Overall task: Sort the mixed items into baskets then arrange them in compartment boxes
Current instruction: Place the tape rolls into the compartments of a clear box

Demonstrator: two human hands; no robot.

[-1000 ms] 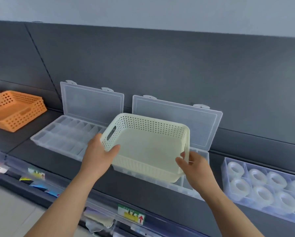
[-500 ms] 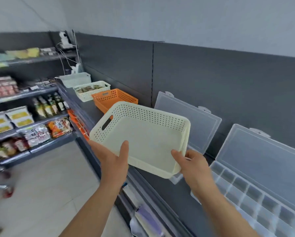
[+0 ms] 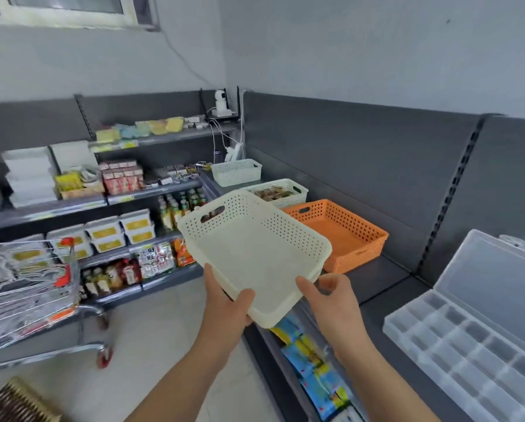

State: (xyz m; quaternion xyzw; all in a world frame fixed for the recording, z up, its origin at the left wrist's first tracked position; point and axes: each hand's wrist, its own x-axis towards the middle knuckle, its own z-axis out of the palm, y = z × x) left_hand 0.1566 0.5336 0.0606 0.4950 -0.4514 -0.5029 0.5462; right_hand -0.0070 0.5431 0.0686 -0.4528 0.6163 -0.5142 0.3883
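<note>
Since half a second ago we have swung further left, and a shopping cart (image 3: 27,287) has come into view. The empty cream basket (image 3: 255,248) hangs over the front edge of the shelf (image 3: 379,281), with our left grip (image 3: 227,303) and right grip (image 3: 331,300) clasping its near rim. It hides a corner of the orange basket (image 3: 343,236). A filled white basket (image 3: 281,193) stands behind, and an open compartment box (image 3: 468,336) lies toward the right end.

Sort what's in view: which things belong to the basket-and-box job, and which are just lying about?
Job: cream basket, held by left hand and right hand; orange basket; white basket with items; far white basket; open compartment box.
Lying about: shopping trolley; shelved groceries; camera on the top shelf.
</note>
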